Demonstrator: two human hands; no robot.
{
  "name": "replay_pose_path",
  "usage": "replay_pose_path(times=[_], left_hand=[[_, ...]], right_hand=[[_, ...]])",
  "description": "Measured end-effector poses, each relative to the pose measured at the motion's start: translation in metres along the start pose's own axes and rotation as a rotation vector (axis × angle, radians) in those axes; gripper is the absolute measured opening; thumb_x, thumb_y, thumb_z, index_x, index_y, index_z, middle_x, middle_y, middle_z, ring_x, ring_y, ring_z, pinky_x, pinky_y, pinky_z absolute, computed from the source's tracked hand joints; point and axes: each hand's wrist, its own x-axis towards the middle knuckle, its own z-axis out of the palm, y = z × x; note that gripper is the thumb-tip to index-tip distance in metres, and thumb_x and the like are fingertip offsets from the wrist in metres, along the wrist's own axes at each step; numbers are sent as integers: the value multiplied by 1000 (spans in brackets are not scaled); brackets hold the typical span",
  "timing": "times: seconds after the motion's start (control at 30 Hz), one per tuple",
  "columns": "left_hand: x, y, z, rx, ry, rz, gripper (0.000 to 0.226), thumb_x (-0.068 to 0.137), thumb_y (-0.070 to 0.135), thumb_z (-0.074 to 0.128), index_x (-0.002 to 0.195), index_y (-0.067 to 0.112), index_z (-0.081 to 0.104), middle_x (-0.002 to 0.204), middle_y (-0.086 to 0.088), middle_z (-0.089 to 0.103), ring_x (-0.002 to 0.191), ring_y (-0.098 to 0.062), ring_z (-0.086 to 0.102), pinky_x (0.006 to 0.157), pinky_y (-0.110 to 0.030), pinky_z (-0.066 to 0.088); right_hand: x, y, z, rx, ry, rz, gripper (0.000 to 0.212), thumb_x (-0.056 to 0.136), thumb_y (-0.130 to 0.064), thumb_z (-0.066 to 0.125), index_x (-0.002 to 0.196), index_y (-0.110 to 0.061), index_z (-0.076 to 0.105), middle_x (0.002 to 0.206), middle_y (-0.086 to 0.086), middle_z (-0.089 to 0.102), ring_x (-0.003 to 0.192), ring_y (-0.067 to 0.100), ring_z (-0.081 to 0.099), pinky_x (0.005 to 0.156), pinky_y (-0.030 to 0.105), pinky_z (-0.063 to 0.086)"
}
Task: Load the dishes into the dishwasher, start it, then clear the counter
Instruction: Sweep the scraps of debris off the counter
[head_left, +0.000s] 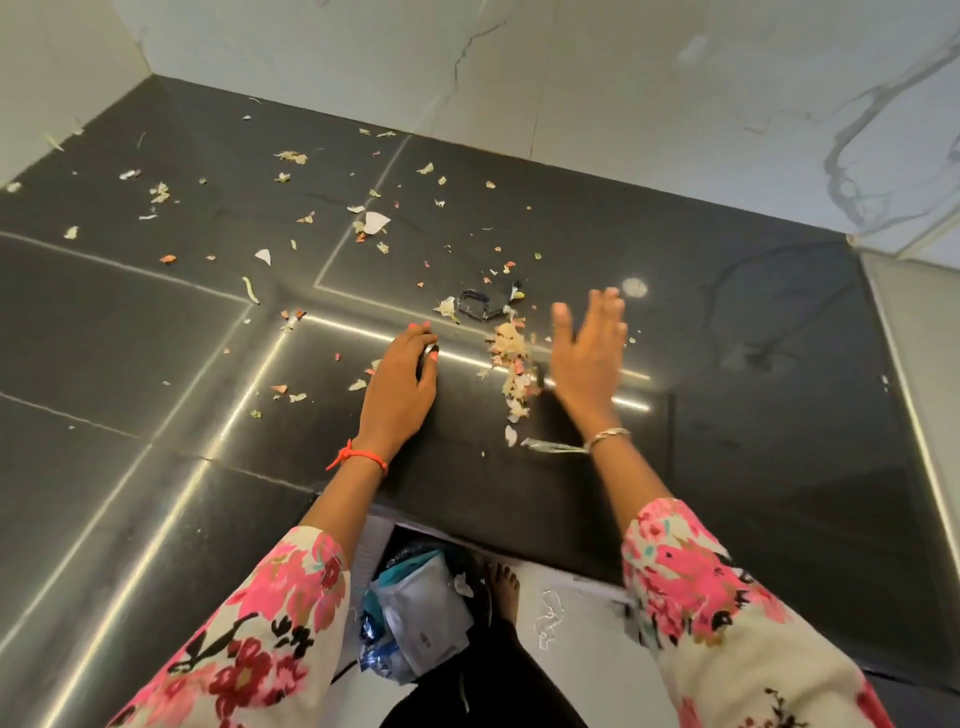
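Since scraps (511, 364) lay heaped between them, the right grip (589, 348) was spread flat, likely to sweep. The left grip (402, 366) curled on the tabletop (156, 519); whether it held anything, I couldn't tell.

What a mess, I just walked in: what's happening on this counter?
A person is clearing the dark counter. The right hand, open and blurred, is beside a pile of scraps, apparently sweeping it toward the left hand, which rests cupped on the counter. More scraps lie scattered behind. A full bin stands below the edge.
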Motion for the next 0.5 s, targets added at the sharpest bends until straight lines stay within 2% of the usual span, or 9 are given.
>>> replay_pose_path(times=[0.07, 0.13, 0.2, 0.27, 0.33, 0.37, 0.43, 0.47, 0.5], left_hand=[[13, -8, -4, 35, -1, -7, 33, 98, 11, 44, 128, 4, 54, 145, -8, 44, 139, -18, 33, 112, -22, 22], [30, -15, -7, 72, -7, -29, 34, 98, 13, 44, 130, 4, 52, 147, -6, 41, 141, -17, 30, 112, -22, 21], [45, -18, -10, 100, -28, -38, 37, 98, 14, 44, 134, 4, 49, 150, -6, 37, 142, -17, 28, 113, -24, 19], [63, -18, -12, 121, -42, -38, 39, 98, 14, 45, 136, 5, 46, 151, -7, 35, 142, -19, 28, 116, -29, 19], [80, -19, -14, 154, -50, -38, 41, 98, 13, 45, 138, 4, 44, 152, -8, 34, 142, -21, 27, 118, -34, 20], [86, -21, -16, 169, -55, -41, 41, 98, 13, 45, 138, 4, 43, 152, -8, 34, 142, -21, 27, 118, -34, 20], [95, -24, -18, 182, -51, -46, 42, 98, 15, 45, 138, 5, 43, 151, -7, 35, 141, -22, 30, 116, -34, 23], [97, -26, -18, 187, -41, -46, 42, 98, 17, 45, 138, 6, 44, 150, -7, 37, 140, -22, 32, 116, -34, 25], [98, -27, -18, 194, -30, -44, 41, 98, 18, 45, 138, 7, 44, 149, -6, 38, 138, -22, 34, 115, -35, 27]], right_hand=[[24, 28, -18, -149, 42, 100, 69, 97, -50, 30, 148, -5, 20, 157, 15, 8, 146, 25, 3, 118, 38, 1], [37, 43, -22, -260, -17, 184, 75, 96, -55, 27, 148, -2, 17, 157, 19, 5, 146, 28, 1, 119, 39, 0], [37, 37, -10, -318, -77, 158, 82, 94, -59, 22, 148, 0, 9, 157, 19, 0, 146, 28, -3, 118, 38, -4], [30, 19, 9, -333, -144, 44, 85, 92, -62, 14, 148, 0, 2, 157, 16, -5, 146, 26, -7, 117, 35, -7], [23, -2, 29, -270, -264, -144, 83, 91, -63, 12, 149, -5, 0, 157, 10, -6, 146, 21, -7, 118, 32, -5], [23, -11, 36, -180, -341, -233, 79, 92, -61, 15, 150, -9, 1, 158, 6, -5, 146, 17, -7, 118, 31, -4], [40, -25, 41, 101, -456, -299, 69, 96, -55, 24, 150, -18, 5, 158, -3, 0, 145, 9, -3, 118, 31, 3], [56, -28, 43, 195, -453, -302, 65, 97, -52, 27, 150, -20, 8, 158, -5, 3, 144, 7, -1, 118, 31, 6], [76, -29, 43, 187, -407, -311, 63, 98, -50, 27, 150, -20, 11, 158, -5, 4, 144, 8, 0, 118, 32, 8]])
